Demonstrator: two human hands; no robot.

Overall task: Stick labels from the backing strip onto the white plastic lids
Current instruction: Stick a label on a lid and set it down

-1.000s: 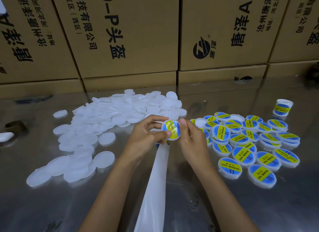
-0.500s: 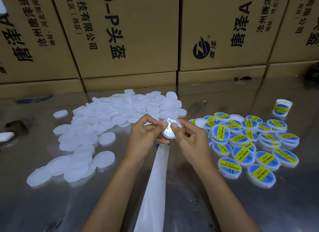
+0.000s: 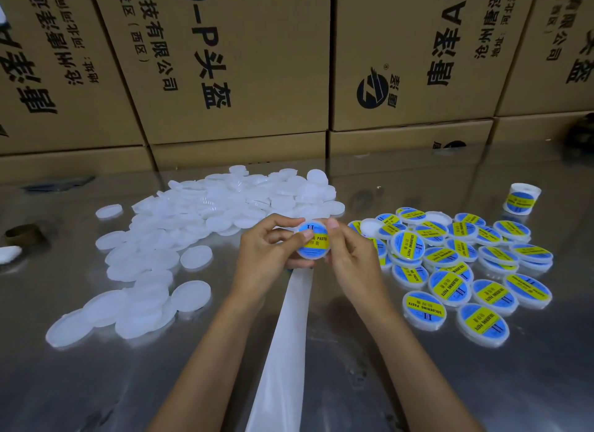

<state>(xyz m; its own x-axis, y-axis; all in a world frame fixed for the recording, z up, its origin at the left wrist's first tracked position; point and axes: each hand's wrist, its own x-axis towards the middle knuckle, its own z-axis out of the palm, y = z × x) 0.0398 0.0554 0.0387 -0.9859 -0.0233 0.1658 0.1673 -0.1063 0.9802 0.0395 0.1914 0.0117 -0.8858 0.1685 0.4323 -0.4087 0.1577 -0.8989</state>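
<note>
both hands hold one white lid [image 3: 313, 242] up over the shiny table [image 3: 418, 383], the left hand [image 3: 268, 248] and right hand [image 3: 352, 254] pinching its sides, with a blue and yellow label [image 3: 316, 238] on its top. the white backing strip [image 3: 286, 351] hangs down below the hands. plain lids [image 3: 193, 226] lie in a pile on the left and labelled lids [image 3: 459, 271] lie on the right.

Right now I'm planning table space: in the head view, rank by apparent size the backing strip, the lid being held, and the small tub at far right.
1. backing strip, nearest the camera
2. and 3. lid and tub: look alike, unranked
</note>
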